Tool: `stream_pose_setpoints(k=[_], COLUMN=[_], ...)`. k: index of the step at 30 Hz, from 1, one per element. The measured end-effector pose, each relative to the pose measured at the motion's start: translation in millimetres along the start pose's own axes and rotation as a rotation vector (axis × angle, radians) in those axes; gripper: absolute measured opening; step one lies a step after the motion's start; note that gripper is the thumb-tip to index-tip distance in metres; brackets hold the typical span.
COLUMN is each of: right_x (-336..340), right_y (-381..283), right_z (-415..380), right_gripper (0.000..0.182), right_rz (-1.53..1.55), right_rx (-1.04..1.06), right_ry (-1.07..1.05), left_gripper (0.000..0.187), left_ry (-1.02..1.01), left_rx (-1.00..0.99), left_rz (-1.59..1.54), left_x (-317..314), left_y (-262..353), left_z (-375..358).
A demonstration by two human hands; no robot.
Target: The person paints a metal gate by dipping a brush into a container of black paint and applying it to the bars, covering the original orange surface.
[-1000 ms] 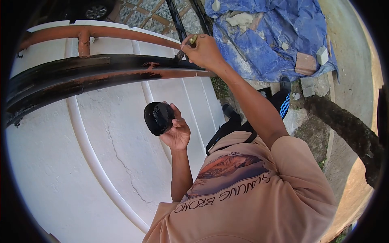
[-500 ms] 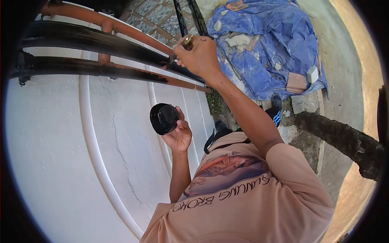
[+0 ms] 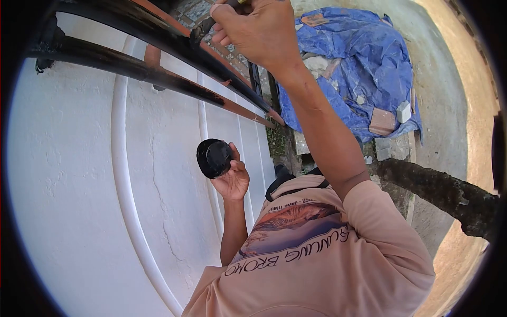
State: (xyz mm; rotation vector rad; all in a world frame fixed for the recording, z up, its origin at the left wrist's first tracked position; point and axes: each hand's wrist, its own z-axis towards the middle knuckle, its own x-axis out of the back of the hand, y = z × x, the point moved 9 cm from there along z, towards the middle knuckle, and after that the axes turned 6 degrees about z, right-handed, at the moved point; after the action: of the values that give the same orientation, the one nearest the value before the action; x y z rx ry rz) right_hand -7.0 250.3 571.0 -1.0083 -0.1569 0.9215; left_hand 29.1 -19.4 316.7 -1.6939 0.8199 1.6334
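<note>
Near the middle of the view, my left hand is wrapped round a small round container of black paint, its open top towards me. My right hand, at the top, pinches a paintbrush. Its dark bristles are at the upper black rail, while part of the handle is cut off by the frame's edge. Below runs a second rail, black on the left and reddish brown towards its right end. A short reddish post stands between the two rails.
A white wall with raised vertical ribs fills the left side. On the right lie a blue tarp with rubble, a reddish block, and a rough dark trunk or beam. A tiled floor shows behind the rails.
My right hand and the brush have moved up and slightly left to the upper rail. The rails sit differently in view. My left hand still holds the container in nearly the same place.
</note>
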Motion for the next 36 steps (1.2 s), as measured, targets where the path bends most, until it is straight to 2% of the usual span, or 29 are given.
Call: stream_pose_setpoints(k=[3, 6, 9, 12, 16, 20, 23, 26, 27, 31, 33, 36], right_x=[19.2, 25.4, 12.6, 36.5, 69.5, 42.8, 37.5, 72.5, 85.1, 60.4, 20.7, -8.8], right_y=[41.6, 119.3, 194.2, 215.8, 218.4, 202.0, 216.5, 247.4, 259.9, 263.8, 257.8, 286.4], right_z=[-13.2, -55.7, -115.8, -152.9, -159.8, -135.4, -152.3, -178.4, -176.3, -103.3, -77.4, -91.9], right_gripper=[0.016, 0.019, 0.023, 0.025, 0.024, 0.025, 0.02, 0.019, 0.02, 0.019, 0.019, 0.018], right_rz=[0.526, 0.883, 1.051, 0.869, 0.729, 1.045, 0.931, 0.677, 0.704, 0.993, 1.06, 1.058], right_rx=[-0.19, -0.511, -0.85, -0.926, -0.845, -0.834, -0.896, -0.926, -0.924, -0.884, -0.939, -1.12], right_ry=[0.09, 0.17, 0.231, 0.267, 0.313, 0.277, 0.256, 0.302, 0.335, 0.222, 0.125, -0.002], left_gripper=[0.055, 0.056, 0.056, 0.057, 0.057, 0.057, 0.057, 0.057, 0.057, 0.055, 0.054, 0.053], left_ry=[0.013, 0.032, 0.061, 0.067, 0.061, 0.034, 0.025, 0.032, 0.036, 0.093, 0.116, 0.141], left_rx=[-0.019, -0.045, -0.05, -0.041, -0.035, -0.039, -0.038, -0.043, -0.046, -0.042, -0.027, -0.005], left_rz=[0.009, 0.024, 0.033, 0.029, 0.012, 0.016, 0.013, 0.012, 0.023, 0.062, 0.056, 0.074], left_x=[0.9, 2.5, 6.0, 9.5, 10.8, 4.3, 5.0, 6.4, 3.9, 8.8, 12.7, 15.4], left_y=[0.4, 1.1, -0.4, -0.9, -3.8, -8.7, -8.3, -6.5, -8.3, -12.4, -16.6, -24.7], left_z=[-5.1, -9.1, -15.2, -15.0, -14.3, -12.7, -14.2, -17.3, -17.4, -18.6, -18.5, -12.0])
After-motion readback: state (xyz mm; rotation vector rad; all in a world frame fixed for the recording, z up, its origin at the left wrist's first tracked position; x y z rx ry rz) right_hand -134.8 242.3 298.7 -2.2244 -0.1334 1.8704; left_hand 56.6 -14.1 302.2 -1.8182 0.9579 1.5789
